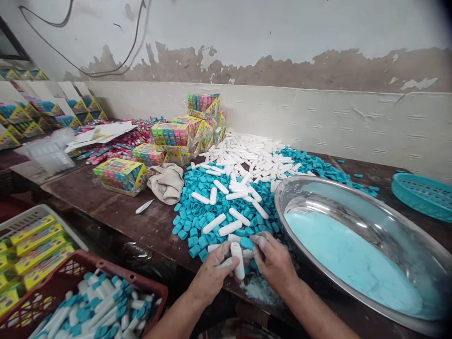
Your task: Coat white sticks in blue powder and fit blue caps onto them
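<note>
Over the table's front edge, my left hand (pixel 213 273) grips a white plastic tube (pixel 238 263), tilted with its open neck upward. Close beside it, my right hand (pixel 277 263) pinches a blue cap (pixel 246 243) between thumb and fingers; the cap is near the tube's neck, and whether they touch I cannot tell. Powder dusts the fingers of both hands. Just beyond lies a heap of blue caps (pixel 197 188) with loose white tubes (pixel 214 223) scattered on it. A larger pile of white tubes (pixel 247 150) spreads behind.
On the right stands a steel basin (pixel 282 207) holding light-blue powder (pixel 339 249), with a turquoise basket (pixel 416 193) behind it. A red crate (pixel 116 266) of capped tubes (pixel 102 306) is at lower left. Packed display boxes (pixel 122 174) and a crumpled cloth (pixel 165 183) lie on the left.
</note>
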Demonstrator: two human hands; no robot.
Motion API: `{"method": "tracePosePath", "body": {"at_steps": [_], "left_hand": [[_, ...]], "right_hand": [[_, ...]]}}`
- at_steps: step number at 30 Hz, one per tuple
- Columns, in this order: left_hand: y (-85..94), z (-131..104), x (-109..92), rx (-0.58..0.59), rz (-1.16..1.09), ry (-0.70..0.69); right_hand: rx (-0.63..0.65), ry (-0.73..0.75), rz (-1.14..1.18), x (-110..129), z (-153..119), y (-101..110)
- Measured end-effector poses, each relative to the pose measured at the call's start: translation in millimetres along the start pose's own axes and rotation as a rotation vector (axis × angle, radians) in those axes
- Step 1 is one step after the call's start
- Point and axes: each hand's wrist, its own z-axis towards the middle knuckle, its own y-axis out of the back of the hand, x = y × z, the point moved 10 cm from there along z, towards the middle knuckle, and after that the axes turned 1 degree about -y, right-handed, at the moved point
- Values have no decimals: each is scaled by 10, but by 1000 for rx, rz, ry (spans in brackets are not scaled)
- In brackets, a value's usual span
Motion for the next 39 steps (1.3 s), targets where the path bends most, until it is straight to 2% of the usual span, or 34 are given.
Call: {"method": "tracePosePath", "body": {"at_steps": [5,8,11,14,18,20,22,25,27,29,31,35,37,39], "left_hand": [[-67,-1,-109,-24,187,-129],[-53,-74,-216,-66,411,-220],[-145,-136,-246,-6,573,-280],[-234,-162,-219,63,632,-302],[-227,-146,-181,75,602,-268],[-144,-129,-173,36,564,-231],[-17,-118,-172,-25,525,-198],[178,-106,-143,-106,462,-149],[254,-99,-108,-129,428,-127],[272,-93,-76,-128,401,-119],[264,-87,-57,-126,379,-120],[245,-72,-56,-123,384,-126],[243,-63,-71,-118,398,-136],[235,-57,-83,-108,397,-143]], "right_hand": [[-52,189,-56,254,-201,87],[-27,147,63,237,-227,117],[-26,65,201,176,-220,144],[-26,26,282,139,-224,142],[38,-19,346,70,-242,63],[58,-79,322,-28,-227,31],[144,-159,261,-163,-185,-65],[331,-246,40,-380,-82,-260],[381,-272,-212,-519,34,-334],[391,-288,-404,-615,167,-399],[398,-291,-466,-655,282,-488],[394,-255,-459,-647,373,-584],[383,-247,-449,-648,322,-554],[314,-247,-327,-620,239,-457]]}}
